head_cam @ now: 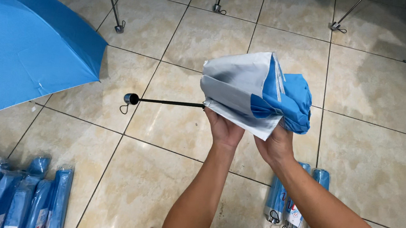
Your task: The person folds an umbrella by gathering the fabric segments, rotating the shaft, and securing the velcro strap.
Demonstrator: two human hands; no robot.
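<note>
A half-collapsed umbrella (256, 94) is hanging in the air above the floor, held up in front of the person at about chest height. Its cloth is bunching into loose folds, shiny silver on the inner face and bright blue on the outer, with a soft, crumpled look. A thin black shaft (169, 102) is sticking out sideways to the left, ending in a small rounded grey handle (131, 98) with a dangling cord loop.

The left hand (224, 128) is gripping the folded cloth from below where the shaft enters it, fingers curled tight around the bundle. The right hand (274, 144) is cupping the underside of the blue folds, fingers closed into the cloth.

On the floor (157, 183), made of glossy beige stone-look tiles with dark grout lines, three rolled umbrellas (293, 200) in clear wrappers are lying side by side just below the right forearm. A row of similar wrapped blue umbrellas (14, 195) is lying at the lower left. An open blue umbrella (23, 44) is spreading its smooth taut canopy across the upper left. Thin metal legs (116, 8) are standing along the top edge.
</note>
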